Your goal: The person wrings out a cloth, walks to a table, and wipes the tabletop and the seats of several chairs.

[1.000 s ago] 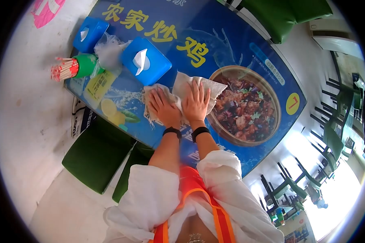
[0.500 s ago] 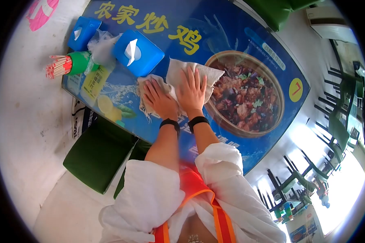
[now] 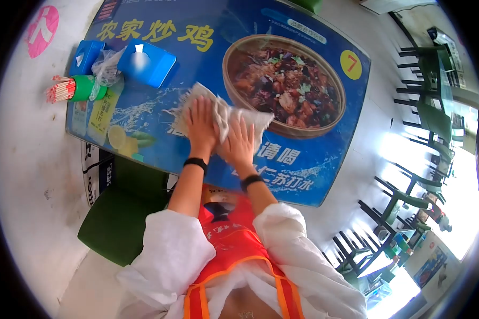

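Observation:
A pale, frayed cloth [image 3: 223,111] lies bunched on the blue printed tabletop [image 3: 316,154]. My left hand [image 3: 201,127] rests flat on the cloth's left part, fingers stretched forward. Just right of it and nearer to me, my right hand [image 3: 238,143] presses on the cloth's right part with its fingers extended. Neither hand wraps round the cloth; my palms hide some of it. Beyond my left hand stands a blue tissue box [image 3: 157,64] with a white tissue sticking out.
At the table's left end are a second blue tissue box [image 3: 86,57], a crumpled clear plastic bag [image 3: 107,68] and a green holder [image 3: 83,87] of red-tipped chopsticks [image 3: 61,89]. A green chair [image 3: 114,223] stands at the near left. Several chairs and tables line the right.
Both hands and the cloth have come back towards me, away from the tissue box. My left hand now reaches further forward than my right, and the view has shifted.

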The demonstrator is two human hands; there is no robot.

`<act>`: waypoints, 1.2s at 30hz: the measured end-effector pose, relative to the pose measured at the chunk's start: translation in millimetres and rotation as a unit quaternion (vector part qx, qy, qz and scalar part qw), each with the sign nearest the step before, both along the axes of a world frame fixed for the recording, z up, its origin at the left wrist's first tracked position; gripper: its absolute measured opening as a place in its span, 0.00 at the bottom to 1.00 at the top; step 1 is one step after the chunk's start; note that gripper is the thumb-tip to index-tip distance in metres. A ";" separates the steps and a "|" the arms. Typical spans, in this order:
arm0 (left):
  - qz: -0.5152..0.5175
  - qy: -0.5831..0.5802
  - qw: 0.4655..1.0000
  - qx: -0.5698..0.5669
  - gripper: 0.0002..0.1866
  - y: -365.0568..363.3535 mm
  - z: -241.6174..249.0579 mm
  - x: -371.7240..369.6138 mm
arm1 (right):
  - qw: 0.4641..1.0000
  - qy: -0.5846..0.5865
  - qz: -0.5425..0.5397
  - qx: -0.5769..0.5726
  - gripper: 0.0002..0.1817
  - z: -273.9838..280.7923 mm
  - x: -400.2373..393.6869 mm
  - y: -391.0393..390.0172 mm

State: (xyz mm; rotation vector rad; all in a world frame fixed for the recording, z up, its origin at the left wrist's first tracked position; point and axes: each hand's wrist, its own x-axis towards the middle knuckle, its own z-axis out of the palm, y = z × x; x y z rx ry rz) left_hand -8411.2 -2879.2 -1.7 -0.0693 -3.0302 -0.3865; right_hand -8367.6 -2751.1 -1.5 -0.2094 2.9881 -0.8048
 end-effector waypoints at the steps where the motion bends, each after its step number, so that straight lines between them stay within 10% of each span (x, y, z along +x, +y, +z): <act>1: -0.031 -0.022 0.999 0.013 0.31 9.2 -0.6 19.5 | 1.000 -0.010 0.000 0.020 0.25 -3.4 27.7 6.6; 12: -0.153 -0.115 0.981 0.038 0.31 46.9 28.5 186.0 | 0.982 -0.140 0.106 0.071 0.27 47.8 162.8 116.2; 20: -0.127 -0.128 0.983 -0.013 0.29 44.7 45.4 184.4 | 0.989 -0.049 -0.062 0.123 0.25 -32.6 144.9 235.4; 28: -0.081 -0.217 0.972 0.043 0.29 66.7 54.5 186.7 | 0.970 -0.155 -0.186 0.017 0.27 18.6 104.4 245.8; 36: -0.029 -0.193 0.979 0.057 0.30 71.5 35.5 200.6 | 0.950 -0.250 0.162 0.091 0.27 80.3 99.4 164.0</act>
